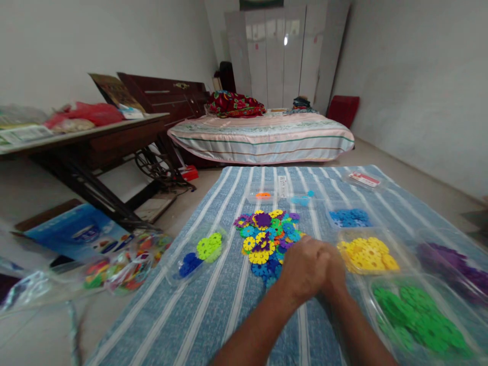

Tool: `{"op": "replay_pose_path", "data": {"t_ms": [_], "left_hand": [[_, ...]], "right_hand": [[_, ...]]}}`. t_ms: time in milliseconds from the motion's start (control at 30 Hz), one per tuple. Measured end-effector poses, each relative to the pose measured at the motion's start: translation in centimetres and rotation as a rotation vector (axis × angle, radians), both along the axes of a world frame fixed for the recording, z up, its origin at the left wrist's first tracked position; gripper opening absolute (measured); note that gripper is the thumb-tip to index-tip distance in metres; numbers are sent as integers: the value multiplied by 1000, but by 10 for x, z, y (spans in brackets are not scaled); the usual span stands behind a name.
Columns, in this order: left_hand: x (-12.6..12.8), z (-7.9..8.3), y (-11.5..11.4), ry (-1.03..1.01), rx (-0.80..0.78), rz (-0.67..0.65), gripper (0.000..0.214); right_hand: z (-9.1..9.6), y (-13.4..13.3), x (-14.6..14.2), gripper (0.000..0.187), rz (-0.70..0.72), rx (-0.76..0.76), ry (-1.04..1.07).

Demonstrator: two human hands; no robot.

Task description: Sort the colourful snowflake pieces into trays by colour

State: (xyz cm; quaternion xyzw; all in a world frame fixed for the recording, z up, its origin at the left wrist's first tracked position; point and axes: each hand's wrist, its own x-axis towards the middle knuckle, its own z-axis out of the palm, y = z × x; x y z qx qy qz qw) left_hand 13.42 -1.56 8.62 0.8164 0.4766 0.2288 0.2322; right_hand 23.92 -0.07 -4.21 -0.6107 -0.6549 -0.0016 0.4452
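Observation:
My left hand [301, 267] and my right hand [332, 267] are pressed together just right of a mixed pile of plastic flower-shaped discs [263, 241]. Both are closed, and whatever lies between their fingers is hidden. Purple, yellow, teal, blue and orange discs make up the pile, which the left hand partly covers. Close to the right hand stands a clear tub of yellow discs [368, 254]. Behind it sits a tub of blue discs [349, 217]. Green discs [419, 315] fill a tub nearer to me, and purple discs [457, 267] lie in one at the far right.
At left, a clear tray holds lime green discs [209, 247] and dark blue discs [189, 264]. Farther back, another tray has orange discs [263, 195] and light blue discs [300, 201]. A clear lid with a red-and-white label [365, 179] lies at the back right of the striped cloth [213, 300].

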Motion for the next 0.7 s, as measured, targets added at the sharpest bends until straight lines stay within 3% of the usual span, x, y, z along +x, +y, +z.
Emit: {"op": "replay_pose_path", "data": {"t_ms": [133,267,467,600,700], "left_hand": [[-55,-12,15,349,51,316,21],[-87,-24,25,470,57,427,20],[-97,-32,37,392,83,442,8],[-93,-23,37,332,68,445,4],[-74,-10,34,298,50,372,7]], "right_hand": [[9,1,0,19,-25,-62,-17],[14,3,-4,19,-28,-58,-9],[17,6,-6,16,-45,-73,3],[19,6,-7,15,-49,-80,15],[19,6,-8,15,-46,-80,11]]}}
